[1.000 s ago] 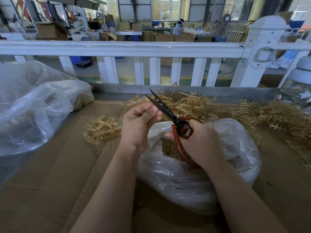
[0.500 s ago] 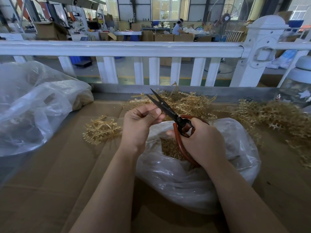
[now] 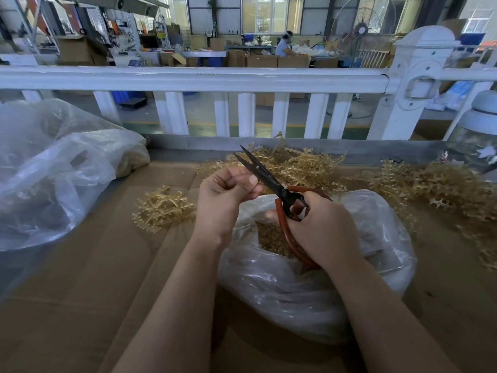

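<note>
In the head view, the scissors (image 3: 266,175) are held over the open mouth of a clear plastic bag (image 3: 295,292) that lies on the cardboard-covered desk (image 3: 80,305). Their red handles are enclosed by the grip of the right hand (image 3: 320,227), and the dark blades, slightly parted, are pointed up and away. The left hand (image 3: 226,195) is raised just beside the blades, its grip narrowed to a pinch of thumb against forefinger. A small gold piece is judged to be pinched there, though it is all but hidden by the fingertips. Cut gold bits (image 3: 271,238) are seen inside the bag. Untrimmed gold sprue clusters are heaped near the left hand (image 3: 161,208), behind the blades (image 3: 301,162) and to the far right (image 3: 430,184). The step in hand is judged to be trimming, with the offcut meant for the bag. For the next move, the pinched piece must be set between the blades, clear of the thumb, and the handles squeezed so that the cut falls into the bag's mouth.
</note>
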The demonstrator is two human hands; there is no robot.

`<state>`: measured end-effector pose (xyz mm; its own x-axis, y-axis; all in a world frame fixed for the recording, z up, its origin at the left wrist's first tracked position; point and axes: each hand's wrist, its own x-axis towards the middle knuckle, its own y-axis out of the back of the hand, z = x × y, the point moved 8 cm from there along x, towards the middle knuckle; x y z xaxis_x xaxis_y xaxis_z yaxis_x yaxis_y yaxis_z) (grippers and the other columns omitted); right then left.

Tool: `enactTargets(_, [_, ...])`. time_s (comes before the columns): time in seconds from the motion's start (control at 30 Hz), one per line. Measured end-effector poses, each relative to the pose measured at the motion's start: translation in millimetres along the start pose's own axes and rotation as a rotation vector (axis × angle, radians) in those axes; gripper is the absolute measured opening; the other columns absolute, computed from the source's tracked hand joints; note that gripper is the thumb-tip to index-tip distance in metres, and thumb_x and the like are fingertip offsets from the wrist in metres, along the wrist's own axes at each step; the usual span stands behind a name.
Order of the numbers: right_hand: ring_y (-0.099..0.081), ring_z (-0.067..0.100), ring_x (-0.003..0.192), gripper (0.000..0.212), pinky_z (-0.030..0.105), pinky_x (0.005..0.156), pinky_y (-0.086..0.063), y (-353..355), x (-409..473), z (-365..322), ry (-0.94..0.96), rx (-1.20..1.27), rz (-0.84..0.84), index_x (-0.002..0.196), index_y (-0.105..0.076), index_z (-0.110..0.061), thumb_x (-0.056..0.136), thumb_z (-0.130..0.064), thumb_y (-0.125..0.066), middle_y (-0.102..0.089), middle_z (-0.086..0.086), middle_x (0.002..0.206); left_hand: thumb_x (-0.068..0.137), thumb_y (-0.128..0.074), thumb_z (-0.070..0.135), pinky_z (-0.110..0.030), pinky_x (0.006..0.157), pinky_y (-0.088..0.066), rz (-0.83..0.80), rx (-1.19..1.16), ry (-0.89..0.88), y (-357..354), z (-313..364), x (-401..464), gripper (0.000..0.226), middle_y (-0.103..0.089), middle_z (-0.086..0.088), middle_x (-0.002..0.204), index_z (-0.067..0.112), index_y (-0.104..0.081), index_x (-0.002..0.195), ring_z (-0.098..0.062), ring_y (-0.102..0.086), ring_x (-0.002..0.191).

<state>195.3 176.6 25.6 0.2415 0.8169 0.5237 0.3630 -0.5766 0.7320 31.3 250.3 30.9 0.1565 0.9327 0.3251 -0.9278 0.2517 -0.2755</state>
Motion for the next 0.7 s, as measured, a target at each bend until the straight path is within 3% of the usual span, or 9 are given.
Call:
enactTargets(0.17, [-0.057, 0.007, 0.06, 0.072, 0.025, 0.056, -0.05, -1.4, 0.3, -0.5, -0.012, 0.039, -0.024, 0.071, -0.058, -0.018, 0.067, -0.088, -0.044, -0.061, -0.011, 0.063, 0.089, -0.06, -0.008, -0.023, 0.071, -0.056, -0.014, -0.003, 0.005, -2.0, 1.4, -1.9, 0.01, -0.064, -0.009, 0.073, -0.009, -0.061, 0.099, -0.012, -0.063, 0.065])
enactTargets(0.3, [-0.05, 0.002, 0.061, 0.076, 0.013, 0.053, -0.034, 2.8, 0.0, -0.4, -0.01, 0.029, 0.004, 0.077, -0.058, -0.024, 0.062, -0.094, -0.031, -0.058, -0.018, 0.068, 0.09, -0.056, -0.012, -0.027, 0.074, -0.054, -0.048, 0.008, -0.022, -5.1, 5.7, -2.5, 0.013, -0.056, -0.008, 0.07, 0.0, -0.053, 0.084, -0.016, -0.059, 0.067])
enactTargets(0.5, [-0.04, -0.009, 0.055, 0.07, 0.011, 0.051, -0.027, 6.6, 0.1, -3.6, 0.011, 0.003, 0.048, 0.075, -0.054, -0.027, 0.067, -0.093, -0.033, -0.047, -0.023, 0.061, 0.089, -0.054, -0.016, -0.027, 0.071, -0.052, -0.098, 0.075, -0.057, -11.7, 6.2, -3.4, 0.014, -0.059, 0.005, 0.062, -0.002, -0.053, 0.089, -0.013, -0.056, 0.064])
enactTargets(0.7, [-0.037, -0.008, 0.051, 0.07, 0.011, 0.049, -0.025, 9.5, -0.7, -4.7, 0.028, -0.007, 0.083, 0.071, -0.055, -0.024, 0.07, -0.091, -0.034, -0.043, -0.022, 0.057, 0.089, -0.053, -0.017, -0.028, 0.07, -0.05, -0.114, 0.1, -0.054, -11.5, 4.6, -2.7, 0.022, -0.057, 0.007, 0.061, 0.003, -0.05, 0.079, -0.014, -0.054, 0.064])
